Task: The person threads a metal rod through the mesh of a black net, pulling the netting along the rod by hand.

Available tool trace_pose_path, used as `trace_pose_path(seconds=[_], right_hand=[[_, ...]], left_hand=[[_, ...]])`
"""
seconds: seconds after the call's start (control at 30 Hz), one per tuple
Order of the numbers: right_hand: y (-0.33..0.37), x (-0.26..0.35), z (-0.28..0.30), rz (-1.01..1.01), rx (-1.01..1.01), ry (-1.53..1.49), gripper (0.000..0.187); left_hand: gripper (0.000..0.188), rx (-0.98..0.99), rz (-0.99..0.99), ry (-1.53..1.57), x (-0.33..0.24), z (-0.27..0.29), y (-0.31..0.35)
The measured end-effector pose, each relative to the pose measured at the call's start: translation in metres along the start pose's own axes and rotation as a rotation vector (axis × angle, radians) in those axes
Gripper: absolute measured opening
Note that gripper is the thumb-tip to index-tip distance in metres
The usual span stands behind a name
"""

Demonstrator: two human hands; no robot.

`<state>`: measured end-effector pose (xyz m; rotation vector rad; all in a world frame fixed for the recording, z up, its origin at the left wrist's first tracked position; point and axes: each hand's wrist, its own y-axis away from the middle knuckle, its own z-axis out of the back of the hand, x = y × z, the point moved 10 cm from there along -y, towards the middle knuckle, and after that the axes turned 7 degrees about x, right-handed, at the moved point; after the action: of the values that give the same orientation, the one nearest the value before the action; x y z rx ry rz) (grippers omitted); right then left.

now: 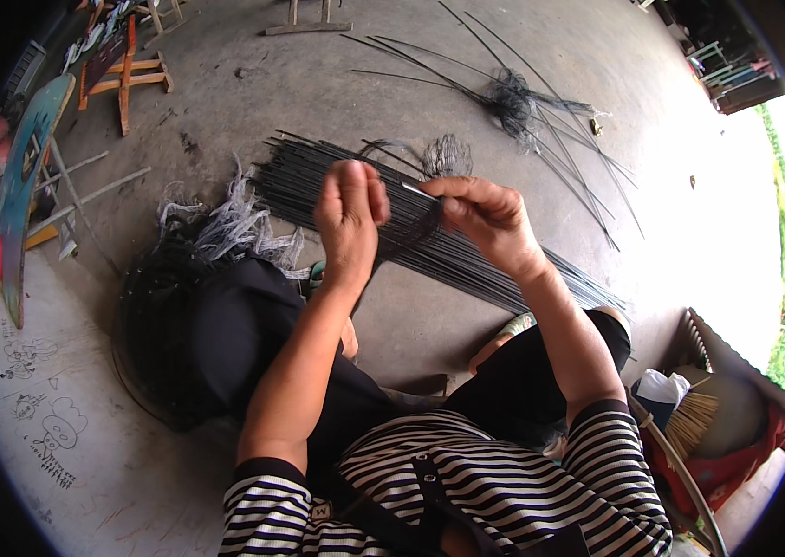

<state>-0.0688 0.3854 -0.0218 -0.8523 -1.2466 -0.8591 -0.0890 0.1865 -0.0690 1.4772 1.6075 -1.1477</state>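
Observation:
My left hand is closed in a fist above a bundle of long thin black rods on the floor. Whatever it grips is hidden by the fingers. Just to its right, my right hand pinches a small thin shiny piece between thumb and fingers, its tip pointing left. Dark fine netting hangs between the two hands over the rods; I cannot tell which hand it hangs from. By my left leg lies a heap of black netting with whitish frayed strands on top.
Farther off, loose rods lie crossed with a tangle of dark netting. A wooden stand and a teal board are at the left. At the right are a straw broom and a red container.

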Motion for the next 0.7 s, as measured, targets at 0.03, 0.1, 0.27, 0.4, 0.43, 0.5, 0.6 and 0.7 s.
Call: trace_pose_path(seconds=[0.03,0.1,0.27,0.4,0.43,0.5,0.6,0.7], right_hand=[[0.005,-0.002,0.006,-0.01,0.023,-0.069,0.032],[0.015,-0.005,0.027,0.002,0.013,-0.217,0.03],[0.029,-0.03,0.085,-0.072,-0.06,-0.29,0.028],[0.043,-0.049,0.086,-0.183,-0.178,-0.198,0.029],[0.041,-0.037,0.082,-0.08,-0.169,-0.113,0.029],[0.04,-0.017,0.08,0.036,-0.183,-0.02,0.031],[0.038,-0.019,0.08,-0.176,-0.219,0.195,0.039],[0.035,0.006,0.068,-0.053,-0.155,0.372,0.046]], left_hand=[[0.038,-0.052,-0.038,-0.11,-0.001,0.016,-0.004],[0.041,-0.217,0.02,-0.261,0.011,0.063,-0.015],[0.05,-0.61,0.363,-0.196,0.064,0.163,-0.004],[0.064,-0.058,0.546,0.378,0.117,0.078,0.002],[0.07,-0.037,0.622,0.396,0.127,0.061,0.012],[0.082,0.094,0.78,0.368,0.139,0.024,0.029],[0.073,0.328,0.773,0.365,0.125,-0.021,0.038],[0.044,0.376,0.647,0.354,0.098,-0.036,0.032]])
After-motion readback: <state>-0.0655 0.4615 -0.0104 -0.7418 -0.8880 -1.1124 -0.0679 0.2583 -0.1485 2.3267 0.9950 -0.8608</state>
